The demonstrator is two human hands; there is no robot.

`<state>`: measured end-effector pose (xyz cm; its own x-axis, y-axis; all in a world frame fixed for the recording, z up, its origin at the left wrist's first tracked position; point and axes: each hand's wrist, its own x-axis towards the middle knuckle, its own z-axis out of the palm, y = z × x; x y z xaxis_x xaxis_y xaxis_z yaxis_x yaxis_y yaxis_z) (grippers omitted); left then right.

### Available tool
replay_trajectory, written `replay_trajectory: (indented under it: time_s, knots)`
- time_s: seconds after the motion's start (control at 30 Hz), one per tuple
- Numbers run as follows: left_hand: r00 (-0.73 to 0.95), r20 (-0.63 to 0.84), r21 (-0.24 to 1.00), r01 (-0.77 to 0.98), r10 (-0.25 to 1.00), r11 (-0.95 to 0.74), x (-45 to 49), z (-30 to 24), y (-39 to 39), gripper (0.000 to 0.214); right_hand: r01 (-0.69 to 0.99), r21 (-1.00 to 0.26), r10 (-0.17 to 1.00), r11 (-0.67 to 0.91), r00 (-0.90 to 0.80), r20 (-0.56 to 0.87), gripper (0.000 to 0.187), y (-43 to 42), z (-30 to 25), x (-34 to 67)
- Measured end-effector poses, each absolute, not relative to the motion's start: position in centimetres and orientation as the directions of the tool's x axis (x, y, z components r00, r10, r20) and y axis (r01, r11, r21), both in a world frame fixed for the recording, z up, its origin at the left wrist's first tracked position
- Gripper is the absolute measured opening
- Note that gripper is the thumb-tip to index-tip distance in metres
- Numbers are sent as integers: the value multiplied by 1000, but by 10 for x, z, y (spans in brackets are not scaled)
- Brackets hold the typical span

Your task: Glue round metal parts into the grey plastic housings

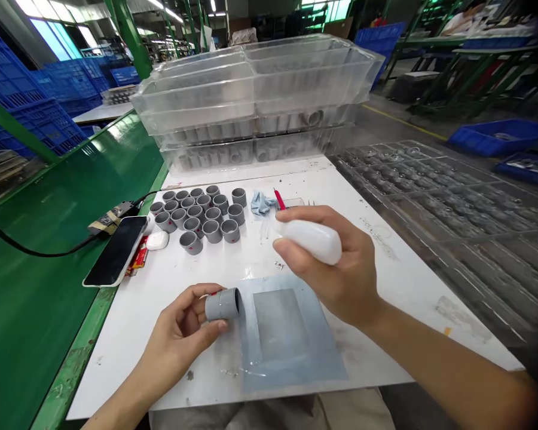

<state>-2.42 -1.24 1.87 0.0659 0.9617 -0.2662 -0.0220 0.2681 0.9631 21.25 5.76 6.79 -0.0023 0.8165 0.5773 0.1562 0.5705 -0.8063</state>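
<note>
My left hand (186, 328) grips a short grey cylinder (223, 304) on its side, its dark open end turned right. A red mark shows near its top edge. My right hand (336, 269) is wrapped round a small white squeeze bottle (311, 239), held tilted above the table with its narrow tip pointing left. Beneath and between the hands lies a light blue sheet (323, 352) with a grey rectangular pad (280, 325) on it. Beyond my left hand, several similar grey cylinders (212, 231) stand upright in a cluster on the white table (197, 388).
A crumpled blue cloth (262, 203) and a red pen-like tool (279, 200) lie past the bottle. At left are a phone (116, 251), a white earbud case (157, 240) and a green conveyor belt (67, 239). Stacked clear trays (255, 83) stand behind; more trays (457, 221) lie at right.
</note>
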Motion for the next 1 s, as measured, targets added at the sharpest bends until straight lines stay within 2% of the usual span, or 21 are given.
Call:
replay_trajectory:
  time_s: [0.17, 0.3, 0.4, 0.53, 0.63, 0.73, 0.9, 1.0]
  knots:
    - [49, -257, 966, -11, 965, 257, -26, 11, -18, 38, 40, -851, 851, 524, -75, 520, 7, 50, 50, 216]
    - [59, -268, 963, -1, 962, 268, -22, 10, -20, 31, 37, -839, 840, 542, -49, 540, 13, 49, 43, 213]
    - [11, -205, 976, 72, 979, 204, -17, 12, -19, 36, 9, -843, 843, 538, -31, 538, 12, 48, 43, 210]
    - [-31, -235, 960, 148, 971, 237, -17, 14, -21, 44, -82, -822, 824, 563, -23, 566, 12, 48, 44, 209]
    - [-36, -235, 956, 170, 971, 238, -18, 14, -23, 47, -91, -792, 791, 604, -51, 610, 29, 49, 41, 209]
    - [-31, -241, 944, 225, 970, 242, -17, 16, -24, 37, -70, -787, 782, 613, -91, 617, 49, 49, 38, 210]
    - [31, -265, 943, 217, 964, 252, -16, 17, -22, 40, -72, -774, 758, 628, -166, 631, 48, 47, 35, 209]
    - [5, -280, 928, 258, 960, 270, -18, 15, -22, 40, -28, -750, 731, 661, -202, 652, 44, 47, 32, 208]
